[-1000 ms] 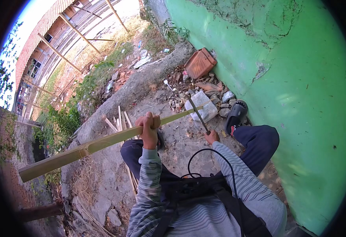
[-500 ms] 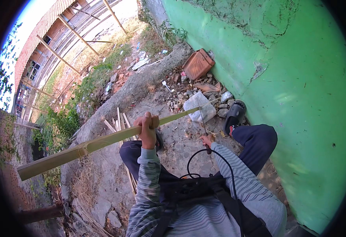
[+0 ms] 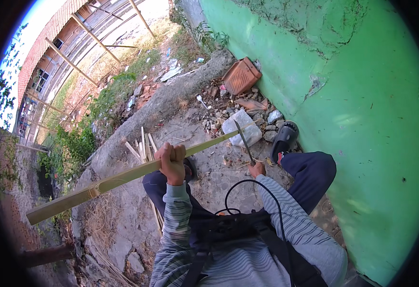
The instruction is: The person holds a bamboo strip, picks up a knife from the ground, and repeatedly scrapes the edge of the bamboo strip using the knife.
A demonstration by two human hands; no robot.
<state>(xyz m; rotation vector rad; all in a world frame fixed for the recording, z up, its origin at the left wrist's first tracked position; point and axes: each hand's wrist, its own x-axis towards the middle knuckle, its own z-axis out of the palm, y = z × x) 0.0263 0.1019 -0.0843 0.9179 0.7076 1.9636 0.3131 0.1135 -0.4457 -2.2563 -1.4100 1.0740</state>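
My left hand (image 3: pixel 171 162) is closed around a long pale-green bamboo strip (image 3: pixel 118 180). The strip slants from the lower left, where its wide end is in the air, up to a narrow end over a whitish block (image 3: pixel 253 137) on the ground. In my right hand (image 3: pixel 257 169) is the handle of a long knife (image 3: pixel 243 137), its dark blade pointing away from me. Near the strip's thin end the blade crosses it, above the block; whether they touch I cannot tell.
Several cut strips (image 3: pixel 145 147) lie beside my left leg. Stones and rubble (image 3: pixel 214 122) surround the block, with an orange roof tile (image 3: pixel 241 76) beyond. A green wall (image 3: pixel 362 143) closes off the right side. A black cable (image 3: pixel 228 191) loops before my lap.
My left hand has shifted slightly left and toward me with the bamboo strip. The knife in my right hand has turned, its tip leaning further left and more of the blade's flat showing.
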